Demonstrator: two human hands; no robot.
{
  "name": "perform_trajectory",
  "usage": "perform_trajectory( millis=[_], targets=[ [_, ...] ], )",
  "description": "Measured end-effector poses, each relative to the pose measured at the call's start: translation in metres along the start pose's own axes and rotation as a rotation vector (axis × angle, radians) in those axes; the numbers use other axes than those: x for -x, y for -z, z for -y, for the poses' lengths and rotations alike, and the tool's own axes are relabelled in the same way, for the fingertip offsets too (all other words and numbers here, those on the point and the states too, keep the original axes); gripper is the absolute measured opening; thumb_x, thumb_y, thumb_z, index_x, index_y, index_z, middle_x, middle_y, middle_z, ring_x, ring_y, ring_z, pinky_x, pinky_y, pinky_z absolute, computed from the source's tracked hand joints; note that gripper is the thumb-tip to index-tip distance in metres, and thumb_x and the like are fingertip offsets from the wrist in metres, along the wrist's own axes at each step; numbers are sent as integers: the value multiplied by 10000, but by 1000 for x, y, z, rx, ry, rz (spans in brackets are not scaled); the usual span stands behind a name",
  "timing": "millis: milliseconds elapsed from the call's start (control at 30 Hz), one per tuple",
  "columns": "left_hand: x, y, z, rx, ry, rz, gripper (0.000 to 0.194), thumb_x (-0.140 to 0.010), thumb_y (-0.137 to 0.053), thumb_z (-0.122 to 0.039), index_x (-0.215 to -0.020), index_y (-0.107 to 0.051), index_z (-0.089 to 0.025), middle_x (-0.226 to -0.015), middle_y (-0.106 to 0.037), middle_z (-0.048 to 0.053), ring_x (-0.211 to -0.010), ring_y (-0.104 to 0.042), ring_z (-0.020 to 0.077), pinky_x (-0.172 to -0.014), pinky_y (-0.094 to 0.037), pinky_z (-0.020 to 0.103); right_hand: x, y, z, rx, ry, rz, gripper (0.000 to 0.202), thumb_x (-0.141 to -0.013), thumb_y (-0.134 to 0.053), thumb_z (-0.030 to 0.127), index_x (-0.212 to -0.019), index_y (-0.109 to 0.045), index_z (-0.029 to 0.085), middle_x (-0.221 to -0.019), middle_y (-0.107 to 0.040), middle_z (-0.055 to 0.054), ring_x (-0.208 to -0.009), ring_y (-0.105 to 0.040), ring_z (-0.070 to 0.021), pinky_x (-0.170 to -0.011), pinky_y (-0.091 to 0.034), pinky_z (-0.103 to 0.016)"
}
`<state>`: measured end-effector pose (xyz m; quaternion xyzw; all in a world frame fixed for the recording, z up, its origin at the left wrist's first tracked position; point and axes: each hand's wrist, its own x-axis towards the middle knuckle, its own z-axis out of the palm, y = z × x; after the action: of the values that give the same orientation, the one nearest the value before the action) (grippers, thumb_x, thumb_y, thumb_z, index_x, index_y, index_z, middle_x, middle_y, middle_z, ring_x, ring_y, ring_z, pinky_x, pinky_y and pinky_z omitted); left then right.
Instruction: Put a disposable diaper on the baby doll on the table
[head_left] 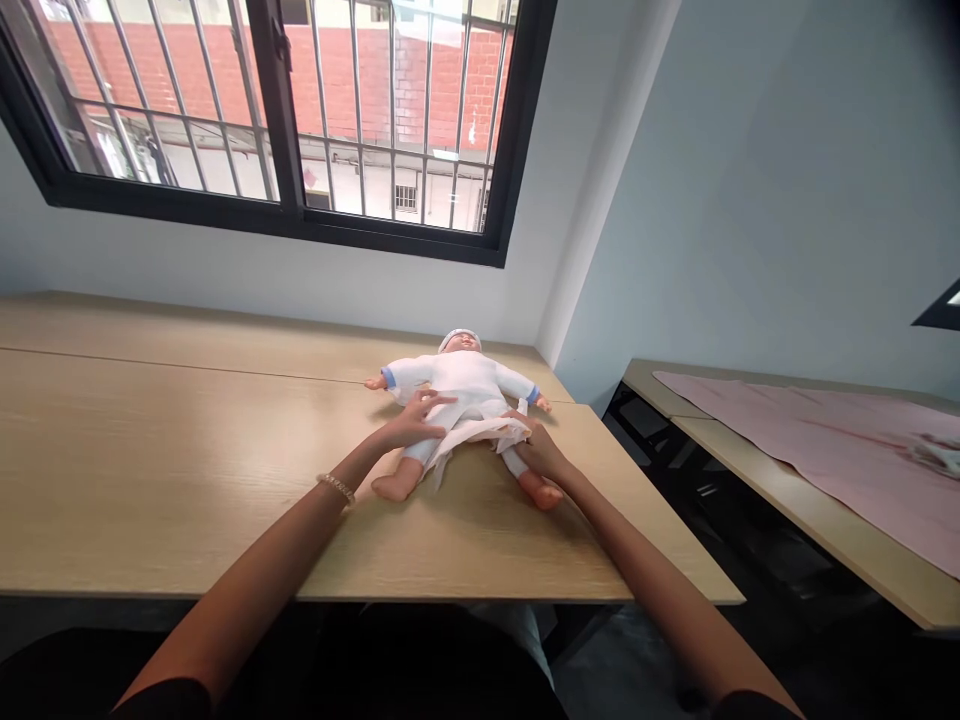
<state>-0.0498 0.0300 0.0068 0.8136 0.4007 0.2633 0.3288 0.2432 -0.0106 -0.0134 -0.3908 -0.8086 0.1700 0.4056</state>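
A baby doll [466, 372] lies on its back on the wooden table, head toward the wall and bare feet toward me. It wears a white long-sleeved garment with blue cuffs and a pale cap. Across its hips and between the legs is a thin, loose white cloth [480, 430], with one end hanging by a leg. My left hand [415, 420] rests on the cloth at the hip on the left, fingers apart. On the other side, my right hand [538, 447] has its fingers curled at the cloth's edge beside the thigh; its fingertips are partly hidden.
The light wooden table [187, 470] reaches its right edge just beyond the doll. A second table [750, 470] to the right, across a gap, bears a pink cloth [810, 420]. A barred window [390, 120] is in the wall behind.
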Motion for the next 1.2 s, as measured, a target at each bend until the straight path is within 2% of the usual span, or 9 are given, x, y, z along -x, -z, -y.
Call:
perform_trajectory(
  millis=[100,200,400,567,700,800,933,1033,1200],
  targets=[
    [-4,-4,11,-126,-163,-12,562,-871,-619,-372,-1427,-543,-329,-1663,-140,34,-1536,-139,325,-1204,-304,455,-4,1,-3,-98,-53,-82,235,-779,-438,249,-908,-626,189,-922,-686,-47,-856,-581,-213,-789,-458,-316],
    [-6,-5,14,-281,-308,7,473,-939,-538,-350,-1408,-562,-296,-1672,-195,21,-1556,-69,294,-1238,-232,471,-10,1,-11,-88,-181,-147,193,-749,-441,300,-761,-599,191,-794,-669,-45,-772,-555,-209,-738,-453,-312],
    [-4,-7,-14,-515,-209,-1,595,-796,-729,-426,-1344,-570,-259,-1576,-411,81,-1494,-260,352,-1160,-318,496,-25,-1,-17,-10,-240,-184,206,-779,-431,336,-693,-562,203,-789,-675,-70,-783,-562,-235,-734,-454,-343],
    [-6,-19,-37,-627,-235,-128,181,-879,-606,-238,-1047,-673,-241,-1357,-607,89,-1412,-397,305,-1153,-287,485,-29,-6,-21,-55,-268,-202,231,-788,-445,388,-672,-539,212,-767,-664,-65,-791,-570,-244,-726,-455,-345],
    [-10,-22,-37,-552,-249,-149,245,-889,-513,-126,-1029,-688,-224,-1247,-665,85,-1362,-457,291,-1164,-276,494,-28,-8,-25,-124,-279,-204,236,-786,-441,410,-709,-543,211,-826,-661,-68,-843,-568,-243,-754,-477,-347],
    [-11,-19,-28,-376,-266,-167,221,-902,-519,-179,-1015,-706,-213,-1247,-667,93,-1358,-461,303,-1191,-277,469,-26,-8,-24,-169,-298,-200,230,-784,-449,411,-710,-535,212,-849,-656,-75,-851,-570,-245,-746,-492,-348],
    [-9,-17,-20,-176,-285,-172,274,-911,-494,-251,-1067,-719,-228,-1364,-626,66,-1454,-345,319,-1210,-284,429,-25,-6,-17,-246,-291,-203,214,-774,-486,392,-797,-574,198,-909,-677,-84,-894,-593,-253,-773,-520,-360],
    [-6,-17,-25,-164,-255,-118,345,-891,-502,-297,-1165,-707,-257,-1407,-609,36,-1511,-245,317,-1226,-245,501,-25,-3,-13,-269,-256,-165,222,-788,-494,368,-863,-611,195,-971,-697,-92,-951,-611,-261,-819,-535,-374],
    [-7,-18,-33,-70,-192,-99,354,-839,-551,-482,-1089,-736,-314,-1208,-707,40,-1395,-426,347,-1186,-323,486,-25,0,-14,-221,-217,-197,207,-823,-524,368,-864,-634,198,-987,-698,-100,-1021,-610,-277,-861,-536,-391]
  ],
)
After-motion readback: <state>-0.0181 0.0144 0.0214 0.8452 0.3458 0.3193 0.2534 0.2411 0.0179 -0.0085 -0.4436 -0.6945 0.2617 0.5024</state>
